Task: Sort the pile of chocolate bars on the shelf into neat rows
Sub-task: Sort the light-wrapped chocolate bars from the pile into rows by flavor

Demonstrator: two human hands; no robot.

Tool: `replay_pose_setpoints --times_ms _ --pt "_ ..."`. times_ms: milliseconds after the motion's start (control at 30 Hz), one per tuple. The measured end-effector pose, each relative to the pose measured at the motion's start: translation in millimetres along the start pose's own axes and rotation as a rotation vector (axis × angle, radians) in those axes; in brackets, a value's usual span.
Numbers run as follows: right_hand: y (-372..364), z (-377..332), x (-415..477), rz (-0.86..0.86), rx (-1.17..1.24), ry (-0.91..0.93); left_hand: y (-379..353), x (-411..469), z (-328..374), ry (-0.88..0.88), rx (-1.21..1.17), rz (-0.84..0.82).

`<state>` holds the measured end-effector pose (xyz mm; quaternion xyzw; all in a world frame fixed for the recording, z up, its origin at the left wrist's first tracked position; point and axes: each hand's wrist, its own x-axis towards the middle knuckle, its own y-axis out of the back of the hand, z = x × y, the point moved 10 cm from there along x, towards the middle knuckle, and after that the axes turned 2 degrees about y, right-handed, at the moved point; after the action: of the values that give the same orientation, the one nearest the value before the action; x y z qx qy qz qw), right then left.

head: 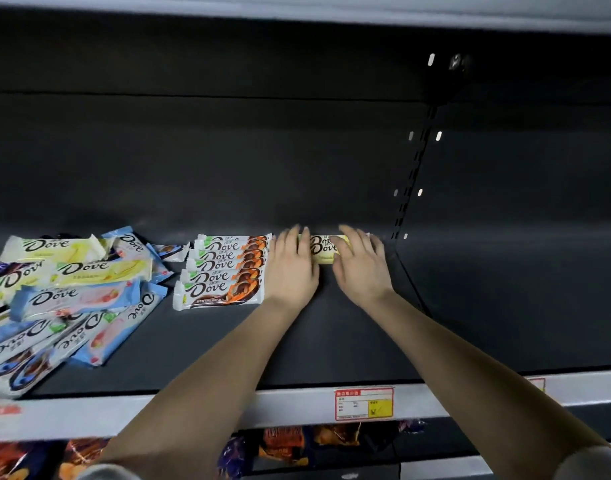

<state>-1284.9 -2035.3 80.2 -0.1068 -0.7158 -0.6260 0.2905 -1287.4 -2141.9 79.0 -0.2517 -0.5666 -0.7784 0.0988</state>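
A yellow Dove chocolate bar (323, 250) lies near the back of the dark shelf (331, 341). My left hand (292, 265) rests on its left end and my right hand (361, 263) on its right end, fingers fairly straight. Directly left of my left hand, a neat row of several orange-and-brown Dove bars (222, 271) runs front to back. Further left is a loose pile of Dove bars (68, 292) in yellow, blue-pink and blue wrappers, overlapping at odd angles and reaching the shelf's front edge.
A white shelf lip carries a red and yellow price tag (364, 403). A slotted upright (415, 168) divides the back wall just right of my right hand. The shelf below holds more packaged sweets (286, 441).
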Motion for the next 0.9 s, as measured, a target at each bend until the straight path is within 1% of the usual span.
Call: replay_pose_setpoints --times_ms 67,200,367,467,633,800,900 --pt "5 -18 6 0.020 0.066 0.004 15 0 -18 0.013 0.039 0.029" --pt "10 -70 25 0.041 0.177 0.057 43 -5 -70 0.125 0.101 0.049" --pt "9 -147 41 0.051 0.309 0.147 75 -31 -139 0.231 0.200 0.055" --pt "6 -188 43 0.060 0.379 0.173 99 -53 -182 0.327 0.207 0.086" --pt "-7 -255 44 -0.019 0.411 0.270 130 -90 -251 0.474 0.285 0.030" --pt "-32 -304 48 -0.180 0.364 0.336 151 -118 -306 0.585 0.229 -0.019" --pt "-47 -323 49 -0.268 0.337 0.338 158 -129 -323 0.605 0.181 -0.031"
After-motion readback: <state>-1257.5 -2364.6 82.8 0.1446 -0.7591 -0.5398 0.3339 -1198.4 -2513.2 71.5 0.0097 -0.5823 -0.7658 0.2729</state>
